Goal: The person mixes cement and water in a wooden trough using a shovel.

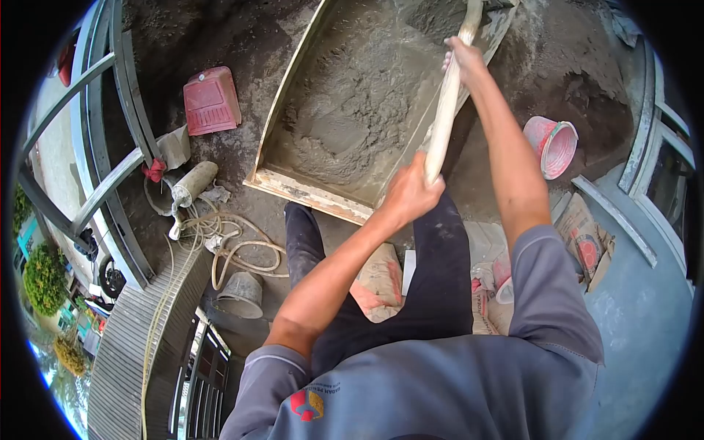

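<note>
A thick, pale wooden handle [444, 121] slants across the right side of a shallow mixing trough [304, 196]. My left hand [412, 192] is closed around its near end, just inside the trough's front right corner. Farther up, my right hand [465, 60] grips the same handle with its fingers wrapped round. The upper end runs to the top of the view, and I cannot make out the tool's head there. Wet grey mortar [359, 103] lies in the trough, lumpy in the middle and smoother toward the near left.
A cracked pink plastic container [211, 101] lies left of the trough, and a pink bucket [551, 147] tips on its side at right. Coiled hose [246, 242], a grey bucket [240, 295] and cement bags [380, 282] surround my legs. Metal frames [110, 147] stand at the left.
</note>
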Tool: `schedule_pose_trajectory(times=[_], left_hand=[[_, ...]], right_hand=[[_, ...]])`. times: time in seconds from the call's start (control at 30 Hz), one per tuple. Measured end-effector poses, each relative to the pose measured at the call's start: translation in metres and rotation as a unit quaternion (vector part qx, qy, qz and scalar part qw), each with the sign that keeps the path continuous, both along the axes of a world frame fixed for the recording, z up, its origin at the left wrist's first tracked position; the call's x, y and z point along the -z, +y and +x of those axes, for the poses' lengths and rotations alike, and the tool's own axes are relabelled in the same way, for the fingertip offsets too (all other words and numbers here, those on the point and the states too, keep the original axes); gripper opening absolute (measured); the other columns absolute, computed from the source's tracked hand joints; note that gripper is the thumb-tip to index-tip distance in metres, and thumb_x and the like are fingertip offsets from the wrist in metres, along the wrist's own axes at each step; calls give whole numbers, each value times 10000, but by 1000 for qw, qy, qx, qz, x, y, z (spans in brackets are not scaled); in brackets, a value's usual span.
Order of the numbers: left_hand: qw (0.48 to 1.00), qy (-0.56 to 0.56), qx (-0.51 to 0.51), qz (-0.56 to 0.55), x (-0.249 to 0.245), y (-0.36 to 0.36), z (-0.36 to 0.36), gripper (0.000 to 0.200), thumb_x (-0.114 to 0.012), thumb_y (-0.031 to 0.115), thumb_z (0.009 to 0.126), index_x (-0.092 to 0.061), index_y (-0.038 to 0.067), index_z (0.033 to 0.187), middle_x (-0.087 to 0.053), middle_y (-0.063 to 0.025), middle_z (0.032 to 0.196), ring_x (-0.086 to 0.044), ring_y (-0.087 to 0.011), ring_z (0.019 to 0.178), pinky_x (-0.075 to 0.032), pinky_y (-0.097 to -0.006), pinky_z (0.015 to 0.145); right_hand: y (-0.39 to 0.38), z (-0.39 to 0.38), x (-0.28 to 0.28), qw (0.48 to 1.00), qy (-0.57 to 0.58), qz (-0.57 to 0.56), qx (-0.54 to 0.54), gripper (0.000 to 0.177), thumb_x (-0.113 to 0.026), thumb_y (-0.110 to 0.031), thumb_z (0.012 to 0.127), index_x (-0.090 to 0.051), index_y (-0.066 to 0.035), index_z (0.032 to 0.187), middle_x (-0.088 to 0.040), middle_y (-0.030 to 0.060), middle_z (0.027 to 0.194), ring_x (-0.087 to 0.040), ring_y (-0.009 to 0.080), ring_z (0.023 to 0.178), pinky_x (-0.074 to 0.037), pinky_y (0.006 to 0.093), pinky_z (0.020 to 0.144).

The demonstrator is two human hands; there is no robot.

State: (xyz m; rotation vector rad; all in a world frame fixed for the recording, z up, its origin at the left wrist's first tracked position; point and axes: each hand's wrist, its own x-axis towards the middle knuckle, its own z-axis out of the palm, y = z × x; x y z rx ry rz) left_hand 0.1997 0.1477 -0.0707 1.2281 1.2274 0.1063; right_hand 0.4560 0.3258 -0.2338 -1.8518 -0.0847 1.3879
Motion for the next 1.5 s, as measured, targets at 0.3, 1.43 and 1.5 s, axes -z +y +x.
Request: schedule_pose_trajectory(times=[0.3,1.43,1.5], left_hand=[[996,80,-10,-41,4,-20,41,421,-658,193,838,-528,-84,1126,-667,-376,903,-678,-519,917,-544,-528,805],[957,179,178,-146,-220,-104,-313,367,-689,210,825,-521,19,1089,-680,-302,826,-680,-495,823,-531,-563,763],[950,216,194,-116,-195,-134,-388,355,-716,163,780,-543,72,1077,-686,-235,854,-688,-445,831,-535,-530,756]], right_hand=[[-41,4,67,994,44,-87,-47,202,-636,-215,949,-611,-28,1022,-498,30,689,-513,165,542,-515,350,485],[-297,-336,-82,917,303,-203,163,168,-625,-178,888,-504,-68,925,-474,71,710,-530,246,595,-542,466,585],[-292,-382,-116,917,303,-174,190,135,-631,-122,896,-518,-49,906,-501,74,742,-551,248,613,-561,464,620]])
